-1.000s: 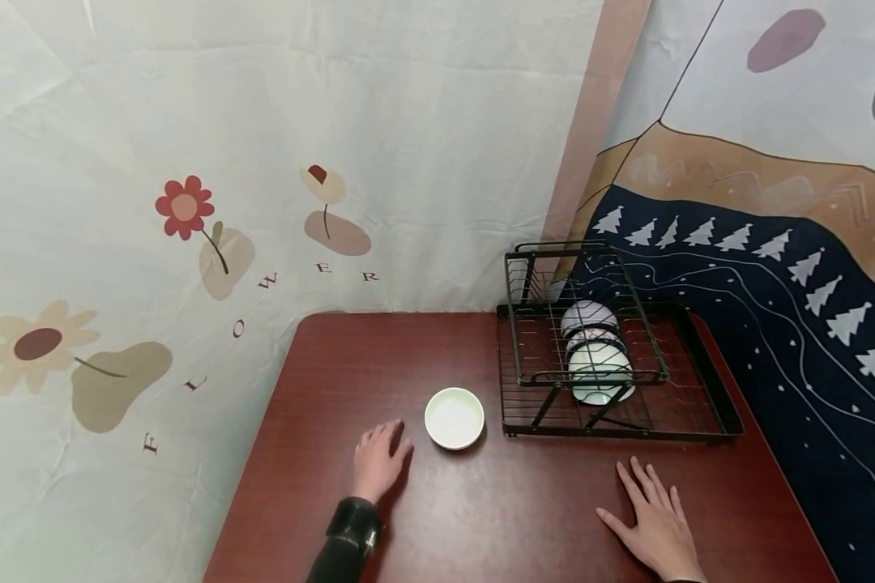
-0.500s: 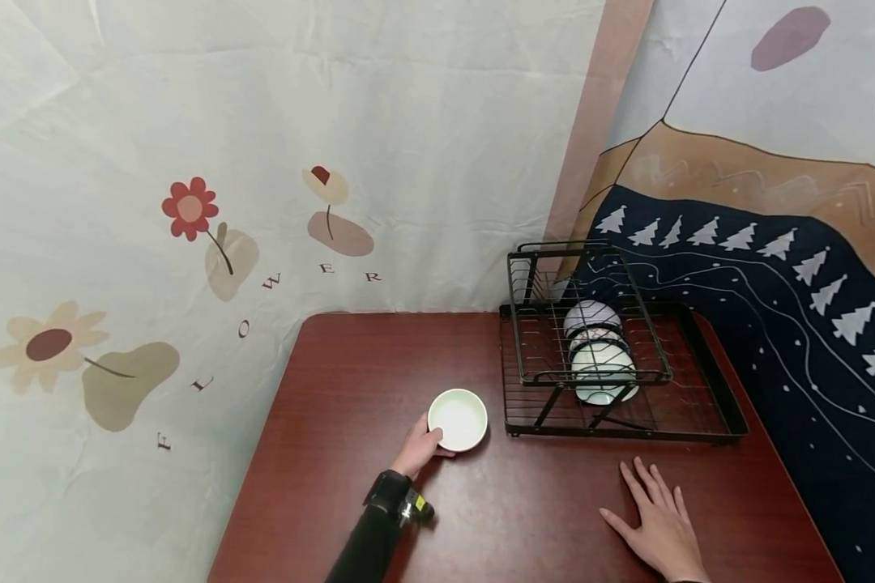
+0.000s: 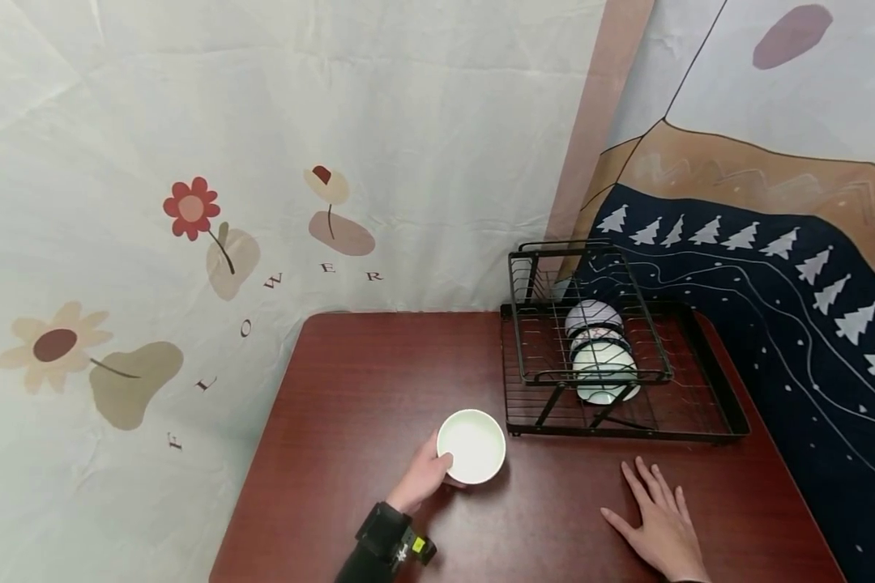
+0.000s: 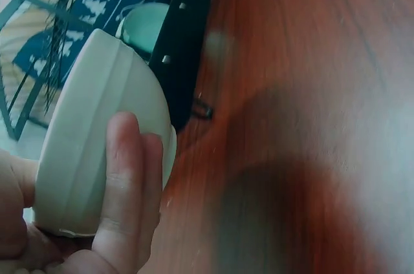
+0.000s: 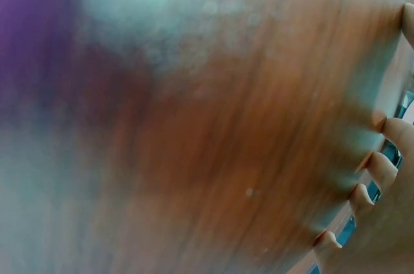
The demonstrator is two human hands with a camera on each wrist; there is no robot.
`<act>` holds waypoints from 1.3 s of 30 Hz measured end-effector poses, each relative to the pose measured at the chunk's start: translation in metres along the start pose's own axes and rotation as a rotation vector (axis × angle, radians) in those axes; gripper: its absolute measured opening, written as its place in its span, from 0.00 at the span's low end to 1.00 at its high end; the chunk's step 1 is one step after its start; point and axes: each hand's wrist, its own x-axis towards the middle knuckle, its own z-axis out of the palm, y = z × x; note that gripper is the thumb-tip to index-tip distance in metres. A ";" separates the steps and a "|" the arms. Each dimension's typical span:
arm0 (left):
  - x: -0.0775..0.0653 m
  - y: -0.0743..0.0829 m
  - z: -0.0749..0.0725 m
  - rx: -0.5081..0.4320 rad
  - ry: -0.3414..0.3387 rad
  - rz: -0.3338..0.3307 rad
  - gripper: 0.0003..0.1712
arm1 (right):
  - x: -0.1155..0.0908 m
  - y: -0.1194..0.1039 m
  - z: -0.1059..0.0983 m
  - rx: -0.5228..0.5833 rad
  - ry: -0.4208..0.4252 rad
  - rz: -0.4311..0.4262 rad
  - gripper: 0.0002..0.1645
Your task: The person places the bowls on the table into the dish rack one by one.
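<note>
My left hand (image 3: 420, 476) grips a pale green-white bowl (image 3: 471, 446) at its left side, thumb over the rim and fingers beneath. In the left wrist view the bowl (image 4: 103, 132) appears from the side, raised above the tabletop, with fingers (image 4: 124, 177) along its outer wall. My right hand (image 3: 659, 522) rests on the table with fingers spread, in front of the black dish rack (image 3: 620, 435). Its fingertips (image 5: 328, 240) touch the wood in the right wrist view. Several bowls (image 3: 603, 368) stand in a row on edge inside the rack, partly behind its wires.
The two-tier rack has a raised upper basket (image 3: 591, 379) and a tray below, at the back right of the brown table (image 3: 364, 372). Printed cloth (image 3: 408, 162) hangs behind the table, and a dark blue tree-patterned part (image 3: 773, 324) runs along its right side.
My left hand has moved right to the bowl, taken hold of it and lifted it, bringing it slightly right and nearer to me. My right hand has stayed in place.
</note>
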 end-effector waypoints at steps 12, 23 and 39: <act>-0.005 -0.004 0.036 0.001 -0.102 -0.006 0.35 | 0.000 -0.001 -0.001 0.000 0.001 -0.026 0.60; -0.006 -0.002 0.040 0.036 -0.127 -0.009 0.34 | 0.003 -0.015 -0.011 -0.049 -0.031 -0.032 0.58; -0.002 -0.010 0.060 0.037 -0.219 -0.040 0.33 | 0.020 -0.138 0.015 1.023 -0.356 0.210 0.42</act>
